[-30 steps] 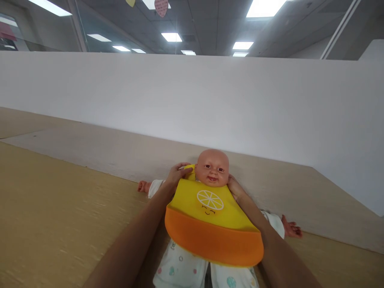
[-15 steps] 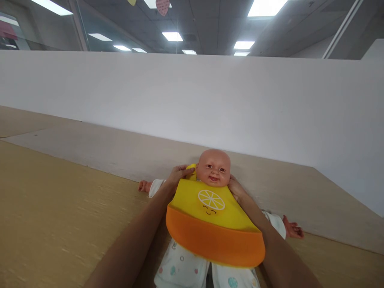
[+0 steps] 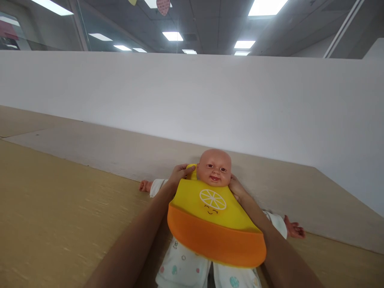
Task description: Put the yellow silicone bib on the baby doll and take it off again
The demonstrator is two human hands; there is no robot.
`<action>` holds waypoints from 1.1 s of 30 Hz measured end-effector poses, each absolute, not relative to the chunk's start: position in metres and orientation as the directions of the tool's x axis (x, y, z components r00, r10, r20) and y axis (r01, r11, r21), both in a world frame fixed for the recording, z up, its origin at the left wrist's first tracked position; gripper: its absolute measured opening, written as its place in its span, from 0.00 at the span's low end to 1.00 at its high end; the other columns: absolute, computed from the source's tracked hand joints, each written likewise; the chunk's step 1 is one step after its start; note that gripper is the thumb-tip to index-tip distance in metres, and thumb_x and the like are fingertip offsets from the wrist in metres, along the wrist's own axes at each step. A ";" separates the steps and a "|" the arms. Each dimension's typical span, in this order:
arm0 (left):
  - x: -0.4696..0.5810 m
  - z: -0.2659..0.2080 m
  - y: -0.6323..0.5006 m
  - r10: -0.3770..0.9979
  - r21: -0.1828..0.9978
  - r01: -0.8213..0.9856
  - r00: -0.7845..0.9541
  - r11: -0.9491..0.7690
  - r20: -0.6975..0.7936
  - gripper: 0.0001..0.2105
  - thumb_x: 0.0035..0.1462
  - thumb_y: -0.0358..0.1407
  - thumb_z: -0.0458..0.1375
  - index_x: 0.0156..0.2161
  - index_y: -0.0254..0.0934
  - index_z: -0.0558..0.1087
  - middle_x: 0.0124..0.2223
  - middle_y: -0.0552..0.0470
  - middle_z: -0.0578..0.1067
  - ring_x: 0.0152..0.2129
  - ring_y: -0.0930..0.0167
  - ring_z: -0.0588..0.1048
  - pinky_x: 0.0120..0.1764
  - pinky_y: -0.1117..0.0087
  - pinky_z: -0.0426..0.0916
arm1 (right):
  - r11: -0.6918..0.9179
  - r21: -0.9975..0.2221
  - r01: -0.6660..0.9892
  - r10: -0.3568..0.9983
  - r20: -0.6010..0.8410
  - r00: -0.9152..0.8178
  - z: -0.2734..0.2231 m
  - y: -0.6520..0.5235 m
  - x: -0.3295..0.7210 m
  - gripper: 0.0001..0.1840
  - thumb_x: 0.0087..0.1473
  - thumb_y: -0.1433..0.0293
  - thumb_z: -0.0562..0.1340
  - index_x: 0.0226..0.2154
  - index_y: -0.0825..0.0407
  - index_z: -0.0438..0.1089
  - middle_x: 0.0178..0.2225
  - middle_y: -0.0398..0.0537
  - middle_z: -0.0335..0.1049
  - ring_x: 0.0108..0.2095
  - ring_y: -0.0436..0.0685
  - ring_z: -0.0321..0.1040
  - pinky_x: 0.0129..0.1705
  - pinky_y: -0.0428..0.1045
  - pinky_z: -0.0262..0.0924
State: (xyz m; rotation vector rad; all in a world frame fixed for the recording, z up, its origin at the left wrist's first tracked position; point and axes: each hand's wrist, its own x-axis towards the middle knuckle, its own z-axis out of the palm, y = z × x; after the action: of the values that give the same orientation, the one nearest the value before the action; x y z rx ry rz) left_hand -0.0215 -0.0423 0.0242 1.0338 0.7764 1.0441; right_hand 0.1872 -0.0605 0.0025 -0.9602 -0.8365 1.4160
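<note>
A baby doll (image 3: 214, 160) in white patterned clothes lies face up, arms spread to both sides. Over its chest is a yellow bib (image 3: 192, 196) with an orange pocket (image 3: 216, 240) and a printed lemon slice. Beside the doll's neck, my left hand (image 3: 180, 175) pinches the bib's yellow neck strap between thumb and fingers. My right hand (image 3: 236, 187) reaches behind the other side of the neck. Its fingertips are hidden by the doll's head, so what they hold does not show.
The doll lies across a yellowish wooden surface (image 3: 75, 208) and a paler board (image 3: 120, 148). Behind them rises a white partition (image 3: 192, 96) with glass above it. The doll's small hands (image 3: 295, 229) stick out past my forearms.
Almost nothing differs. The doll and bib appear very slightly further right in view, and both hands keep their places at the neck.
</note>
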 end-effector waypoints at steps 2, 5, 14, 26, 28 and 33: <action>-0.022 0.028 -0.045 0.941 0.934 -0.321 0.336 0.154 -0.040 0.16 0.38 0.43 0.68 0.24 0.35 0.69 0.17 0.61 0.65 0.13 0.79 0.61 0.19 0.75 0.53 | -0.059 -0.924 -0.379 0.996 -0.080 0.041 0.000 -0.059 0.189 0.14 0.29 0.72 0.70 0.26 0.52 0.75 0.28 0.50 0.78 0.31 0.64 0.75 0.40 0.59 0.70; -0.022 0.031 -0.051 0.932 0.910 -0.366 0.358 0.196 -0.057 0.14 0.40 0.41 0.67 0.25 0.36 0.69 0.17 0.59 0.67 0.14 0.77 0.63 0.20 0.75 0.55 | -0.037 -0.936 -0.351 0.997 -0.059 0.052 -0.004 -0.057 0.190 0.14 0.30 0.70 0.71 0.27 0.52 0.75 0.31 0.51 0.78 0.31 0.63 0.75 0.41 0.59 0.70; -0.022 0.022 -0.041 0.866 0.754 -0.523 0.486 0.397 -0.120 0.10 0.43 0.34 0.63 0.34 0.33 0.73 0.26 0.51 0.76 0.21 0.70 0.74 0.29 0.71 0.67 | 0.075 -0.937 -0.340 0.988 0.024 0.153 -0.014 -0.051 0.192 0.16 0.35 0.63 0.72 0.31 0.51 0.76 0.36 0.51 0.78 0.39 0.65 0.75 0.47 0.60 0.67; -0.024 0.014 -0.030 0.842 0.778 -0.527 0.540 0.341 -0.004 0.12 0.40 0.39 0.65 0.30 0.34 0.73 0.29 0.46 0.77 0.30 0.63 0.77 0.34 0.65 0.69 | 0.059 -0.928 -0.369 0.992 0.012 0.128 -0.009 -0.054 0.192 0.15 0.33 0.65 0.73 0.30 0.51 0.76 0.36 0.51 0.78 0.39 0.64 0.74 0.47 0.59 0.67; -0.024 0.013 -0.028 0.844 0.791 -0.520 0.536 0.321 0.010 0.12 0.40 0.40 0.66 0.29 0.34 0.72 0.28 0.46 0.77 0.30 0.63 0.77 0.34 0.65 0.69 | 0.078 -0.931 -0.358 0.988 0.025 0.151 -0.009 -0.054 0.192 0.14 0.33 0.65 0.73 0.28 0.51 0.76 0.34 0.50 0.78 0.39 0.64 0.74 0.46 0.59 0.66; -0.023 0.014 -0.028 0.822 0.821 -0.446 0.568 0.357 -0.048 0.14 0.39 0.40 0.67 0.30 0.34 0.72 0.27 0.49 0.76 0.25 0.68 0.75 0.31 0.68 0.67 | 0.022 -0.933 -0.359 0.990 -0.029 0.136 -0.008 -0.053 0.193 0.14 0.30 0.68 0.73 0.26 0.51 0.75 0.28 0.50 0.78 0.35 0.64 0.74 0.43 0.59 0.67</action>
State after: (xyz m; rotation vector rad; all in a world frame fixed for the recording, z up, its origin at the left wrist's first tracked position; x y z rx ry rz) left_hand -0.0232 -0.0278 0.0144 0.8627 0.5046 0.8645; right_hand 0.1932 -0.0529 -0.0078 -1.0007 -0.8365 1.2624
